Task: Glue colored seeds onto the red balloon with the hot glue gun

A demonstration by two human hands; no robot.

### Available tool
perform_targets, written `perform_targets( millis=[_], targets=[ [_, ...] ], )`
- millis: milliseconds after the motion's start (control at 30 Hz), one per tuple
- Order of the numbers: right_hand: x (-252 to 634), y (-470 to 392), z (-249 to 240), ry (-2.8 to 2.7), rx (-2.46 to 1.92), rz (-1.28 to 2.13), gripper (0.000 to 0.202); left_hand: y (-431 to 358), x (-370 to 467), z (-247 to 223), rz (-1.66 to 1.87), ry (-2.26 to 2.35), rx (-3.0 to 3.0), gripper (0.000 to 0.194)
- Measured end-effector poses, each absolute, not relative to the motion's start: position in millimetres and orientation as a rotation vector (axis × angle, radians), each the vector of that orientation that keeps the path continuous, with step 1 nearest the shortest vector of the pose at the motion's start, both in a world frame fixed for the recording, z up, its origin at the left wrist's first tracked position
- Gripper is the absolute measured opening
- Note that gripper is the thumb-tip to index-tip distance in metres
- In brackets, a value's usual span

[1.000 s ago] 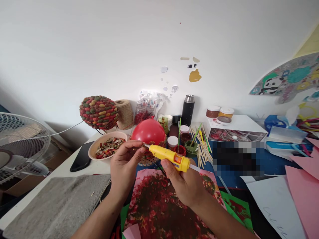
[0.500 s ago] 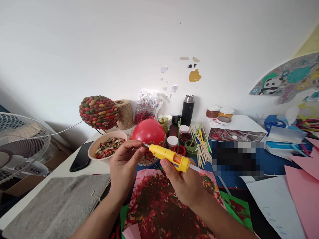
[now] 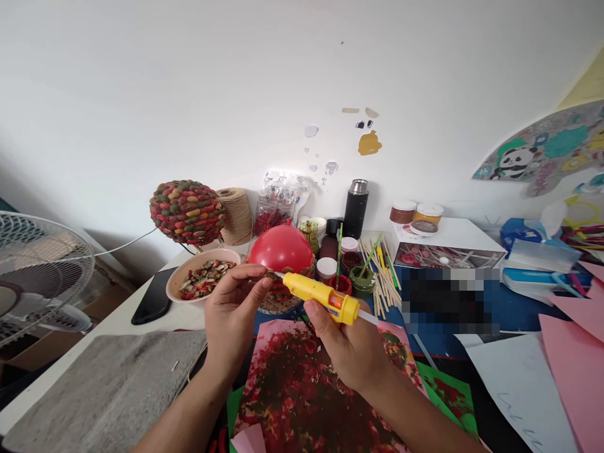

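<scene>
A pink sheet (image 3: pixel 311 390), blotched with dark red and green paint, lies below the forearms, with a green sheet (image 3: pixel 448 393) showing from under its right side. To the left is a grey cloth (image 3: pixel 104 384); to the right, loose white paper (image 3: pixel 523 377) and pink paper (image 3: pixel 566 362) overlap.

Above the painted sheet, the right hand (image 3: pixel 356 346) wraps a yellow glue gun (image 3: pixel 311 289), thumb along its side, a clear stick jutting from the back. The nozzle points left, at the left hand (image 3: pixel 233 314), whose thumb and forefinger pinch a small dark piece (image 3: pixel 272 275) right by the tip; it is too small to identify, and whether the nozzle touches it I cannot tell.

Just beyond the gun, a red balloon (image 3: pixel 280 246) sits in a patterned base (image 3: pixel 283 308), partly hidden by the hands. Left of it are a bowl (image 3: pixel 175 277) of shell-like bits and, beside that, a phone (image 3: pixel 151 297). Right of it, green sticks stand in a red jar (image 3: pixel 346 286) and a green jar (image 3: pixel 362 284), near scattered wooden sticks (image 3: pixel 381 296).

Farther back come a multicoloured ball (image 3: pixel 186 212), a twine spool (image 3: pixel 236 216), a black flask (image 3: pixel 356 211) and a white box (image 3: pixel 460 236) bearing lidded jars. Behind everything rises a white wall (image 3: pixel 212 94) with stickers.
</scene>
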State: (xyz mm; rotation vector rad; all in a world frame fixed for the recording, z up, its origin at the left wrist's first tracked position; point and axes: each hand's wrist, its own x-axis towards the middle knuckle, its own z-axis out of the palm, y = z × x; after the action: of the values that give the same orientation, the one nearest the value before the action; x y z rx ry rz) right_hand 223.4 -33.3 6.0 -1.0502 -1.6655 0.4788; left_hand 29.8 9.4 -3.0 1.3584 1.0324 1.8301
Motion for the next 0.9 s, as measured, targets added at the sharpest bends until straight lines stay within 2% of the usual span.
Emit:
perform_targets(
  millis=[900],
  targets=[
    [222.3, -33.0, 6.7, -1.718, -1.052, 0.395, 0.057, 12.1, 26.9, -6.4, 1.856, 1.023, 1.351, 0.019]
  ],
)
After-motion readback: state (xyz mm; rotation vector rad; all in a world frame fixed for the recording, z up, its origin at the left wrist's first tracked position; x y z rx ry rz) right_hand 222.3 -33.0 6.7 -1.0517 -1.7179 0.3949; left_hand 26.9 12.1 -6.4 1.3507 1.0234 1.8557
